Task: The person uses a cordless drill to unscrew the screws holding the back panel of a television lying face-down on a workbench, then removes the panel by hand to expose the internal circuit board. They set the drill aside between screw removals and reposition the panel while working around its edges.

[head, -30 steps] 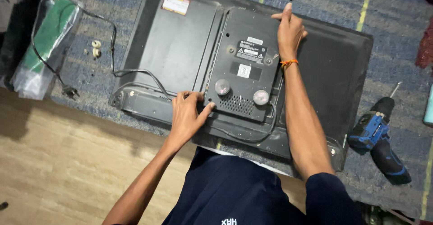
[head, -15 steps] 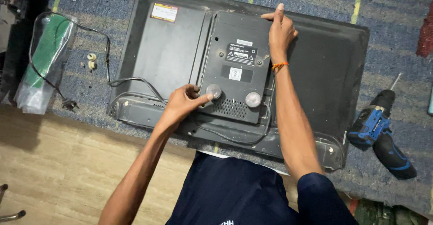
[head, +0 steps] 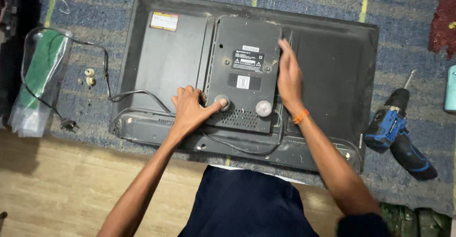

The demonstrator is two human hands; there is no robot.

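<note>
1. Here, seen from above, a flat-screen television lies face down on a blue striped rug, its long axis running left to right in front of me, its lower edge nearest my body.

2. My left hand rests on the raised rear cover at its lower left corner, fingers curled loosely and gripping nothing, the thumb tip pressed on a round grey knob.

3. My right hand stands flat and open against the cover's right edge, fingers pointing away from me, an orange band at the wrist; it grips nothing that I can see.

4. The cover sits between my two hands, its long side running away from me, so the left hand has its near corner and the right hand its far side.

5. A second round knob sits just beside the first, untouched, nearer my right wrist than my left hand.

6. A black power cord trails from the set's lower left towards a clear plastic bag at the rug's edge.

7. A blue cordless drill lies on the rug well apart to my right, closer to the right hand.
</note>
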